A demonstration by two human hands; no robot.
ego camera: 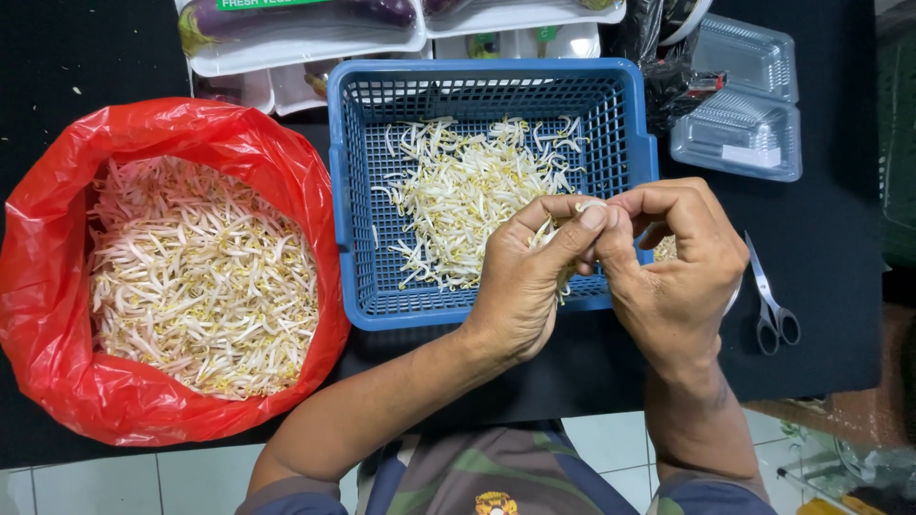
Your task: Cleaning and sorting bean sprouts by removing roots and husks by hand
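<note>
A red plastic bag (57, 315) is set at the left of the black bench (840, 315), its mouth rolled open and filled with pale bean sprouts (200, 277). Along the far edge, white foam trays (305, 48) wrapped in clear film are laid side by side; a purple eggplant (286, 17) is packed in the left one, and a green label strip (267, 4) is stuck on its film. Further trays are partly hidden behind the blue basket (630, 143). At the far right, two clear hinged plastic boxes (739, 100) are placed together, the nearer one bearing a small white label (750, 155).
</note>
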